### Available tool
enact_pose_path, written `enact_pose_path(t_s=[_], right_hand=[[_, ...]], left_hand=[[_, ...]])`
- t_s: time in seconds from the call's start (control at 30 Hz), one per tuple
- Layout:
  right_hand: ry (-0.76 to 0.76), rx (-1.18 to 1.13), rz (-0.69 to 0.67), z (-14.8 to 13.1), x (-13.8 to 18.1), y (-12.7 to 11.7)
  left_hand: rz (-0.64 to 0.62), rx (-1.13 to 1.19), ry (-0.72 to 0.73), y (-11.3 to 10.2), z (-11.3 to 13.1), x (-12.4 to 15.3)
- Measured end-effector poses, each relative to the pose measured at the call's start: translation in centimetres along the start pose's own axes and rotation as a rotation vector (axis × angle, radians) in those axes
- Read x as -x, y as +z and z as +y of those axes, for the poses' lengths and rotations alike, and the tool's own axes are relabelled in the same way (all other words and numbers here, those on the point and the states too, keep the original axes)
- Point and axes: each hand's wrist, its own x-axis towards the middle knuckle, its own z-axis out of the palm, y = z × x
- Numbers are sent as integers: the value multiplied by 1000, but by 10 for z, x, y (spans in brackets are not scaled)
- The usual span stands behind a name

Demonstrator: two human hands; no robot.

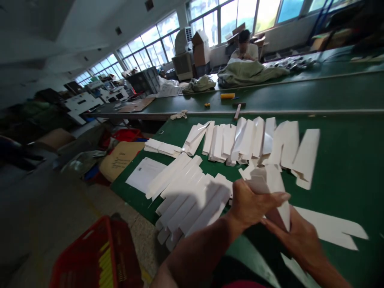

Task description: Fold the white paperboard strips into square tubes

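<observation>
Two hands [270,218], one white carton [271,188]

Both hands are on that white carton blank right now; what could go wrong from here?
1. The left hand and right hand both grip the white carton blank; it looks blurred, so a crooked crease seems possible.
2. The row of folded white cartons lies close to the left forearm and near the green table edge; a sweep might push some off toward the red basket.
</observation>
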Motion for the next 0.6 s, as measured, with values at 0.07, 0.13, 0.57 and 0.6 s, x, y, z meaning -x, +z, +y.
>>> enact_pose_path(t_s=[0.07,0.13,0.57,0.6], right_hand=[[41,17,-63,2,-6,-5],[37,22,-110,9,-9,-7],[-202,-349,-150,45,5,33],[-251,-379,-121,41,4,24]], left_hand=[[44,20,37,-2,8,-1],[90,34,61,-5,14,-3],[-29,-236,19,-12,1,-13],[-45,-253,12,-12,3,-13]])
